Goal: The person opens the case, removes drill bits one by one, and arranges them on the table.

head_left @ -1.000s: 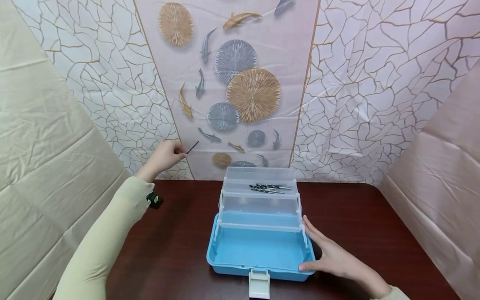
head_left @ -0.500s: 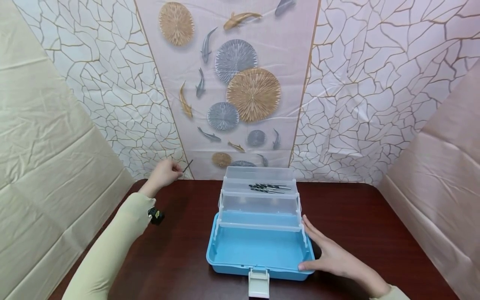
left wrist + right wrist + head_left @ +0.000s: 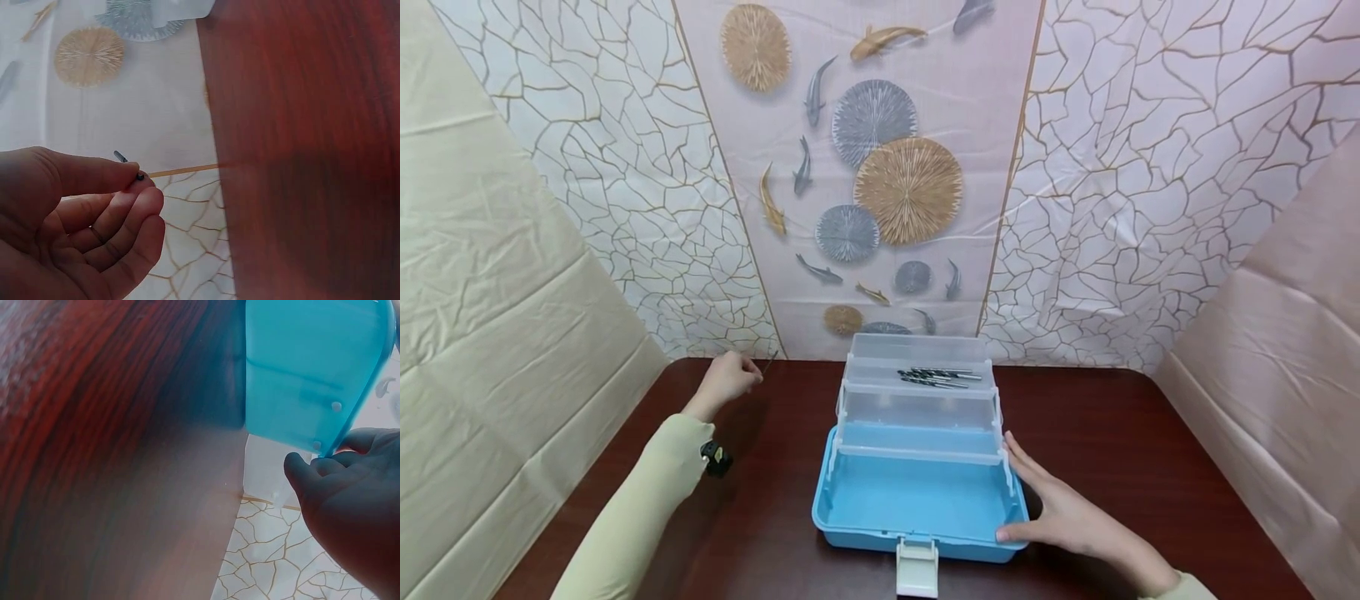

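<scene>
My left hand [image 3: 727, 379] pinches a thin dark drill bit [image 3: 771, 361] between thumb and fingertips, near the table's back edge. In the left wrist view, part of the bit [image 3: 119, 155] sticks out past the fingertips, with the other fingers loosely bent. A blue toolbox [image 3: 921, 497] stands open in front of me, its clear trays [image 3: 917, 410] raised in steps. Several drill bits [image 3: 938, 377] lie together in an upper tray. My right hand [image 3: 1067, 508] rests at the toolbox's right side, fingers and thumb extended, thumb at the front corner.
The dark red wooden table [image 3: 760, 517] ends at a patterned cloth backdrop [image 3: 910, 192]. Pale cloth hangs at the left [image 3: 490, 333] and the right. A white latch [image 3: 917, 568] hangs down from the toolbox's front.
My left hand has lowered, carrying the drill bit from in front of the backdrop down toward the table's back left. My right hand and the toolbox stay in place.
</scene>
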Motion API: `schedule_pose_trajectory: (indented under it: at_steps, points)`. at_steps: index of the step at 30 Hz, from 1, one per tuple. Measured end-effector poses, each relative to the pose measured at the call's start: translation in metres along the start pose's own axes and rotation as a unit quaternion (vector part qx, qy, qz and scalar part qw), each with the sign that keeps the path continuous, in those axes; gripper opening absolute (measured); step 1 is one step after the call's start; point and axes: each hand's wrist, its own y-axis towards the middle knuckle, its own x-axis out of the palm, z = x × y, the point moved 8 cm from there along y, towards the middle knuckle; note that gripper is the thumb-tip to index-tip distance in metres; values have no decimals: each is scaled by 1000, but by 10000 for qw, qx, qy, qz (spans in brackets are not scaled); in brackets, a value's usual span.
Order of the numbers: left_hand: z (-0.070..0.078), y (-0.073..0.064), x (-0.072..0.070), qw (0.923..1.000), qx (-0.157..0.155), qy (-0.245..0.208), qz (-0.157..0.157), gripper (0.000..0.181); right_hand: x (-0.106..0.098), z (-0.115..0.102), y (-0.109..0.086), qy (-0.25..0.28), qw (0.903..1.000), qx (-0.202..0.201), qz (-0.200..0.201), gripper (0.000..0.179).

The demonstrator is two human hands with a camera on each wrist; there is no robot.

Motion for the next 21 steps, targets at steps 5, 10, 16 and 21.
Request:
schedule_pose_trajectory:
  at_steps: [5, 10, 16, 21]
  points:
    - [-11, -3, 14, 9997, -74, -125, -179, 17, 1, -1, 0, 14, 10000, -49, 12, 105]
    - [-18, -9, 25, 9992, -231, -154, -290, 18, 1, 0, 0, 32, 10000, -82, 41, 105]
    - [-29, -11, 36, 9981, -421, -159, -414, 16, 0, 0, -1, -46, 9999, -135, 78, 105]
    - [-35, -14, 42, 9978, -435, -187, -469, 17, 0, -2, -1, -14, 9999, -147, 51, 104]
